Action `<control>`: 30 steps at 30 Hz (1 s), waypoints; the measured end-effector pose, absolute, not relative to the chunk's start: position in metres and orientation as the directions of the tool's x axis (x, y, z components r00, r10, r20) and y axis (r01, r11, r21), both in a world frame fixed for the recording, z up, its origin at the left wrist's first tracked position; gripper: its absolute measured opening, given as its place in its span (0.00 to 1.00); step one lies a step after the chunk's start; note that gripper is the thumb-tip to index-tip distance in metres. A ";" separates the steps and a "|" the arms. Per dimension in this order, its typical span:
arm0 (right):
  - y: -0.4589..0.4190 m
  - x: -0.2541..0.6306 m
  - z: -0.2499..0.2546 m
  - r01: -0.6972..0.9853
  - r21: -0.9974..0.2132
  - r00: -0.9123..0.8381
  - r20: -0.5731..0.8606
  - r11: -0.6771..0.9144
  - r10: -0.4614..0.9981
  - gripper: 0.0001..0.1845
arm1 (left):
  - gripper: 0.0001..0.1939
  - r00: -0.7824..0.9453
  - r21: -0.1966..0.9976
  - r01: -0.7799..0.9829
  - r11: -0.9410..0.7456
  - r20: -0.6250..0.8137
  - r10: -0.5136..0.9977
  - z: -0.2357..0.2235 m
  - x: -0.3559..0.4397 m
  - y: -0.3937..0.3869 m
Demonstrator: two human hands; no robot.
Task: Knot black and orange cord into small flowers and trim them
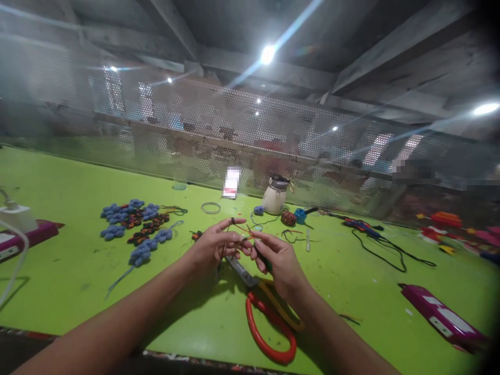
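Observation:
Above the green table, both hands meet at a strand of dark and orange yarn (242,227). My left hand (219,240) has the yarn looped over its raised index finger, with thumb and other fingers pinching the work. My right hand (279,260) grips a crochet hook (263,256) by its dark handle, its tip meeting the yarn near the left fingers. Most of the small piece between the fingers is hidden. Under the hands lies a large pair of scissors (271,333) with red and yellow handles, its blades partly covered.
Blue and dark-orange crocheted flowers (136,224) lie at left. A white jar (275,195), yarn ball (288,218) and small blue container (300,215) stand ahead. Purple power strips (441,315) sit at both sides. Dark cords (385,247) lie right. A perforated screen (234,135) borders the far edge.

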State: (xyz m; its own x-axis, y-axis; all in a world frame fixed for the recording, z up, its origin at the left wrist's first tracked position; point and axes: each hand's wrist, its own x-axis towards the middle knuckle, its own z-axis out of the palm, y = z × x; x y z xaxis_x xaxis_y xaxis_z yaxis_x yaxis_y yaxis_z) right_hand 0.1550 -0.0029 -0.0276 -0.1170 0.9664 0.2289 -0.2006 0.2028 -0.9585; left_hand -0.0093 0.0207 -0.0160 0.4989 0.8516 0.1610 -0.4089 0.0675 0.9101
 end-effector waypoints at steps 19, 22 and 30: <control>-0.005 0.147 -0.032 -0.121 -0.981 -0.135 0.164 0.148 0.977 0.16 | 0.34 0.410 0.982 -0.120 -0.148 0.185 0.893 -0.018 -0.013 0.032; -0.004 0.147 -0.032 -0.119 -0.985 -0.127 0.141 0.126 0.982 0.17 | 0.37 0.384 0.979 -0.072 -0.193 0.205 0.900 -0.016 -0.011 0.031; -0.004 0.153 -0.024 -0.105 -0.989 -0.147 0.118 0.103 0.982 0.18 | 0.43 0.425 0.984 -0.169 -0.065 0.132 0.895 -0.016 -0.016 0.029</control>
